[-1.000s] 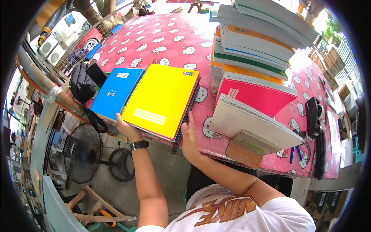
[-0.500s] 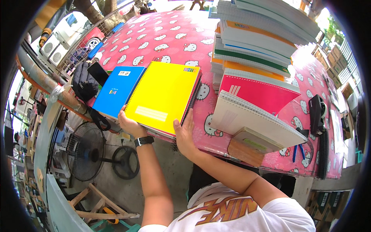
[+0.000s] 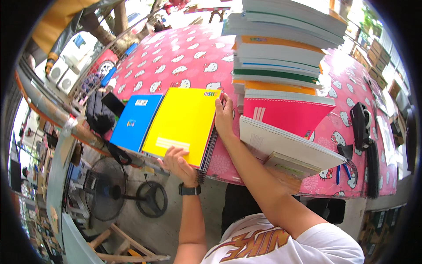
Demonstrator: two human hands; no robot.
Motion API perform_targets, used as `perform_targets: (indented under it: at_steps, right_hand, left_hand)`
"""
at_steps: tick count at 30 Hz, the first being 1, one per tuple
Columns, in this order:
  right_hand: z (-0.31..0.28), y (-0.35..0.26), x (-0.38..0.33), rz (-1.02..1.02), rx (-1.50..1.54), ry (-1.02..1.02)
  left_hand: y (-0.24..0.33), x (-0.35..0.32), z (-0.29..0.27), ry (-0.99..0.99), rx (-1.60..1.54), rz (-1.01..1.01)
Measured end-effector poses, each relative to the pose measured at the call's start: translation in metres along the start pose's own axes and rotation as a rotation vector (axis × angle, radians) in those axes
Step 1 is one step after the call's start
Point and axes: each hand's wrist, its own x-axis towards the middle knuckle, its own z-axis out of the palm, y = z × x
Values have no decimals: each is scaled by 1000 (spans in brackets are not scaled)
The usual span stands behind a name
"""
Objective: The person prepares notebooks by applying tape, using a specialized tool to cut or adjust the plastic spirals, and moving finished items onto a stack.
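Observation:
A yellow spiral notebook (image 3: pixel 182 121) lies flat on top of other spiral-bound notebooks at the table's near edge. My left hand (image 3: pixel 179 165) rests at its lower edge, fingers loosely stretched over the cover. Along the upper right edge lies my right hand (image 3: pixel 224 116), its fingers extended against the pile's side and its thumb by the cover. Left of the yellow one, and touching or nearly touching it, sits a blue notebook (image 3: pixel 136 121). What lies under the yellow cover is mostly hidden.
A tall stack of notebooks (image 3: pixel 281 66) stands right of my hands. A red notebook (image 3: pixel 281 114) and a white one (image 3: pixel 285 143) lean before it, near a wooden block (image 3: pixel 285 176). Farther right are a black tape dispenser (image 3: pixel 361 125) and blue-handled pliers (image 3: pixel 343 171). A fan (image 3: pixel 105 189) stands below left.
My right hand has slid up the yellow notebook's right edge. My left hand has moved from its lower left corner rightward along the bottom edge. The view has shifted slightly.

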Motion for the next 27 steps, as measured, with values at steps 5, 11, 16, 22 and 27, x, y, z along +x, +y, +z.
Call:
perform_targets:
  at_steps: [5, 11, 16, 22, 27]
  right_hand:
    - [8, 17, 40, 179, 349, 70]
    - [28, 29, 38, 166, 507, 86]
    - [28, 47, 49, 143, 406, 71]
    - [28, 52, 11, 67, -224, 120]
    - [-48, -4, -111, -341, -129, -509]
  left_hand:
    - [1, 4, 3, 21, -34, 46]
    - [-9, 1, 2, 68, 120, 136]
    - [-9, 0, 4, 39, 78, 92]
    - [-23, 0, 9, -16, 100, 273]
    - [-35, 11, -32, -247, -53, -52]
